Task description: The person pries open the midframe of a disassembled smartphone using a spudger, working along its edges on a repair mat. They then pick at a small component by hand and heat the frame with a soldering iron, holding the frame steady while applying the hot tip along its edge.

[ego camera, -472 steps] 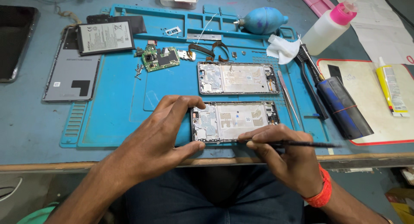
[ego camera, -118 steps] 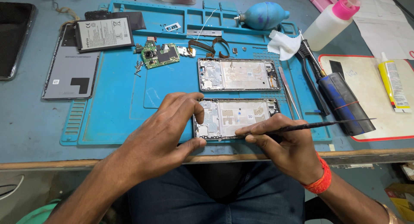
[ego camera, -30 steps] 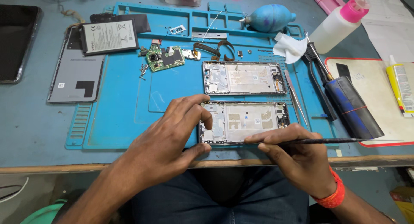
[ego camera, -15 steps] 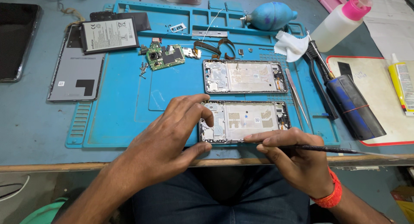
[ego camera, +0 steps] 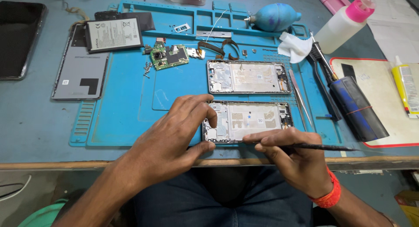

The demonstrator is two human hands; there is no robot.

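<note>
An opened phone frame (ego camera: 253, 120) lies on the blue work mat (ego camera: 126, 109) near the table's front edge. My left hand (ego camera: 174, 135) grips its left end, fingers over the top edge and thumb under the bottom edge. My right hand (ego camera: 292, 155) holds a thin black tool (ego camera: 323, 146) like a pen, its tip hidden under my fingers at the frame's lower edge. A second opened phone frame (ego camera: 248, 76) lies just behind the first one.
On the mat lie a green circuit board (ego camera: 168, 56), loose screws (ego camera: 146, 69), a flex cable (ego camera: 218, 48) and tweezers (ego camera: 300, 96). A battery (ego camera: 114, 34) and grey back cover (ego camera: 78, 72) sit left. A blue air blower (ego camera: 275, 16), white bottle (ego camera: 345, 24), tissue (ego camera: 293, 45) and glue tube (ego camera: 406, 85) are right.
My right hand has slid a little along the near frame's lower edge and the tool now lies flatter. My left hand keeps its grip on the frame's left end.
</note>
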